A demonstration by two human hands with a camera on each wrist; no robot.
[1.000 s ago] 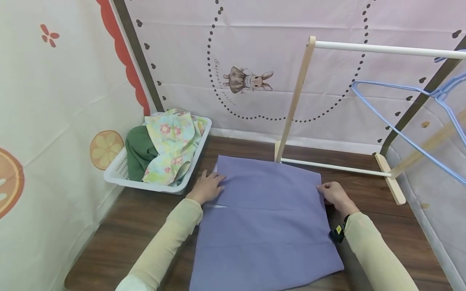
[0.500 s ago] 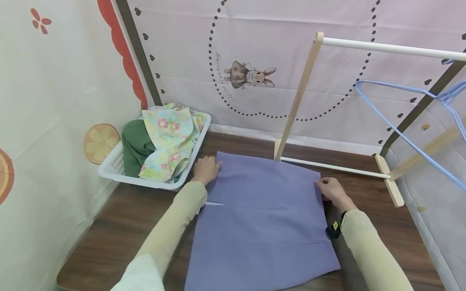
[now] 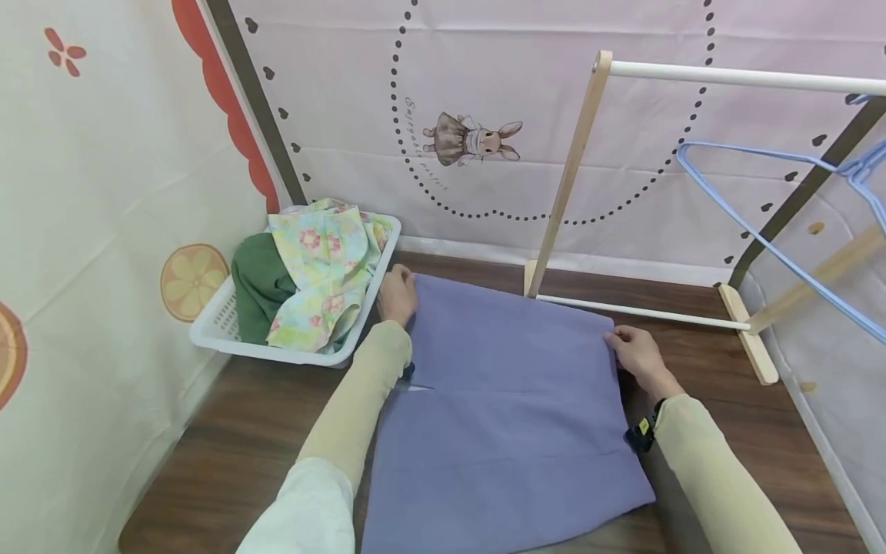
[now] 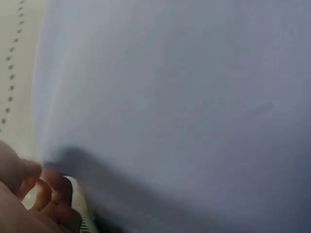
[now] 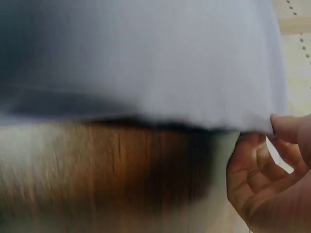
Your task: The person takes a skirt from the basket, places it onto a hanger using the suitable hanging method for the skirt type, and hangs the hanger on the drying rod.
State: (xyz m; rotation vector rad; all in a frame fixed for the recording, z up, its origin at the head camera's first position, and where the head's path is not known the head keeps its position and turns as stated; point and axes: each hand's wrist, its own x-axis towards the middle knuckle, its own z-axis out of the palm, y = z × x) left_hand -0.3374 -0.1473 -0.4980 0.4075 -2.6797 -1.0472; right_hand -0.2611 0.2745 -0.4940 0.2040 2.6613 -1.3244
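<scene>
A purple-blue cloth (image 3: 505,400), folded with a slit showing at its left side, spreads over the dark wooden table. My left hand (image 3: 398,296) pinches its far left corner beside the basket; in the left wrist view the thumb and curled fingers (image 4: 58,189) meet at the cloth's edge. At the right edge, near the far right corner, my right hand (image 3: 635,355) pinches the cloth between thumb and fingers. The right wrist view shows that thumb (image 5: 286,127) on top of the edge and the fingers beneath, with the cloth's edge raised above the table there.
A white plastic basket (image 3: 252,350) holding a green cloth (image 3: 259,288) and a flowered pastel cloth (image 3: 321,258) stands at the left. A wooden rack (image 3: 571,173) with a white rail (image 3: 734,75) rises behind the cloth. Blue hangers (image 3: 768,242) hang at the right.
My left hand has moved forward along the cloth's left edge to its far corner, going from laid on it to pinching it. The right hand keeps its pinch.
</scene>
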